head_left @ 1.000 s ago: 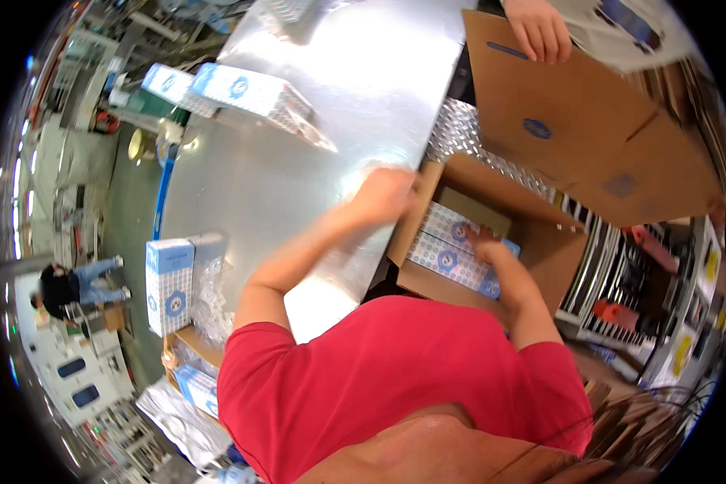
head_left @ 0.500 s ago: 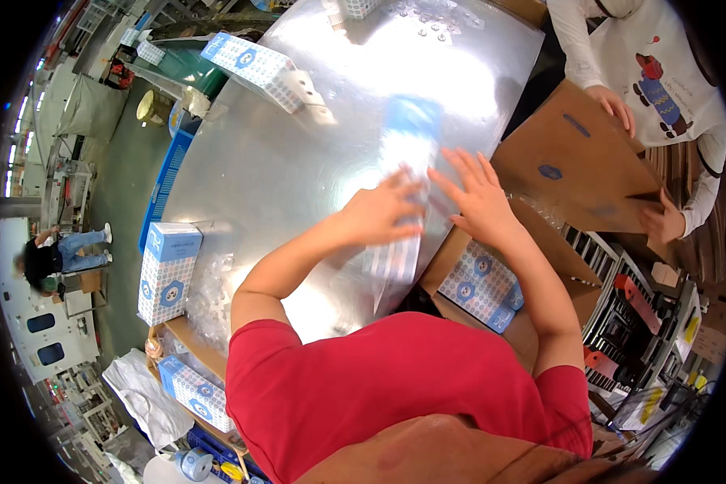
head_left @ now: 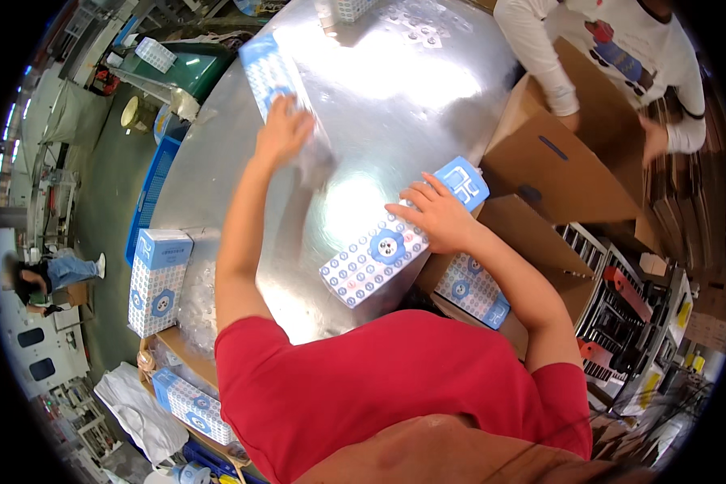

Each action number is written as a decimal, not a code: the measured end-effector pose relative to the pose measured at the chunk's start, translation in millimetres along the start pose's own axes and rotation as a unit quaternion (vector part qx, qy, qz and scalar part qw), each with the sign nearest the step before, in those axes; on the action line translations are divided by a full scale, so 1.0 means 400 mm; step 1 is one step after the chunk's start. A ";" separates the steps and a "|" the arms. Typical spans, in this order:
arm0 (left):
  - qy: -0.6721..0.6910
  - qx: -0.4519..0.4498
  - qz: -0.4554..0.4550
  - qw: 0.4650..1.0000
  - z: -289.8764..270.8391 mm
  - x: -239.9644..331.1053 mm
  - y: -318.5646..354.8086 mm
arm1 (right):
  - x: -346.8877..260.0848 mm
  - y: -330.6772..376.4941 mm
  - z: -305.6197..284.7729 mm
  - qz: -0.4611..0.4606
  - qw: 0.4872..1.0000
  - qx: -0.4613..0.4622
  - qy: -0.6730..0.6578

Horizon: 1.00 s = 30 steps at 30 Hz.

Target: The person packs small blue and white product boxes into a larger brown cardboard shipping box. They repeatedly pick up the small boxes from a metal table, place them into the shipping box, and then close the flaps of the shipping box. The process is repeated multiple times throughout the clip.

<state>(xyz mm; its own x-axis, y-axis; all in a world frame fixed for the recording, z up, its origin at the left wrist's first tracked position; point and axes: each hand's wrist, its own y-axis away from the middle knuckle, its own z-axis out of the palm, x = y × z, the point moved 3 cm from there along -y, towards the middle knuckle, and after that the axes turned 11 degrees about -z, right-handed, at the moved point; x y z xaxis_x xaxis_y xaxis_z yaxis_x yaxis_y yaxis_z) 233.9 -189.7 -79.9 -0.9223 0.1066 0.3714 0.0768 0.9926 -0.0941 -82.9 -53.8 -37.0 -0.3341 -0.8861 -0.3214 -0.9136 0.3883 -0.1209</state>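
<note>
The blurred left hand (head_left: 285,133) partly hides the far patterned carton (head_left: 268,71) on the metal table (head_left: 204,165); the right hand (head_left: 440,218) spreads across the near carton (head_left: 386,246) there. Whether either grips is unclear.

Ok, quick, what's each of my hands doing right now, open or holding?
Left hand: on the far patterned box; blurred, grip can't be told.
Right hand: open, laid across the near patterned box.

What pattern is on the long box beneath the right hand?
The box: small, mostly blue motifs on white, clearest in the head view.
</note>
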 end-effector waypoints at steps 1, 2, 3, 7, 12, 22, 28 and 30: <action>0.034 -0.033 0.045 0.998 -0.033 0.056 0.117 | -0.001 0.000 0.000 -0.007 1.000 0.003 0.003; 0.051 -0.071 0.100 0.991 -0.068 0.089 0.217 | -0.002 -0.002 -0.002 -0.017 1.000 0.006 0.006; 0.069 -0.109 0.155 0.979 -0.100 0.111 0.291 | -0.007 -0.004 -0.006 -0.037 0.998 0.002 0.044; 0.037 -0.002 0.128 0.991 -0.199 0.154 0.393 | -0.057 -0.034 0.004 -0.049 0.993 -0.108 0.029; 0.000 0.059 0.089 0.994 -0.162 0.387 0.275 | -0.153 0.024 0.030 -0.068 0.997 -0.007 0.030; 0.126 0.065 0.288 0.947 -0.048 0.493 0.294 | -0.326 1.000 -0.210 0.322 0.675 0.520 -0.414; 0.344 -0.254 0.268 0.863 0.053 0.679 0.294 | -0.411 1.263 0.118 0.186 0.247 0.838 -0.449; 0.370 -0.413 0.228 0.800 0.128 0.786 0.342 | -0.414 1.259 0.186 0.200 0.195 0.872 -0.402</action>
<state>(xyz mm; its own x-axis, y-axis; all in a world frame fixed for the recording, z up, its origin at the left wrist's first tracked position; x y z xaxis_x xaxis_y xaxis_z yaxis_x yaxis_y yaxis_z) -64.9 -23.5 -23.5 -0.2734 0.1710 0.9466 0.8473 0.5086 0.1529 -470.6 307.4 -114.6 0.4881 -0.6419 -0.5914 0.8501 0.5030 0.1556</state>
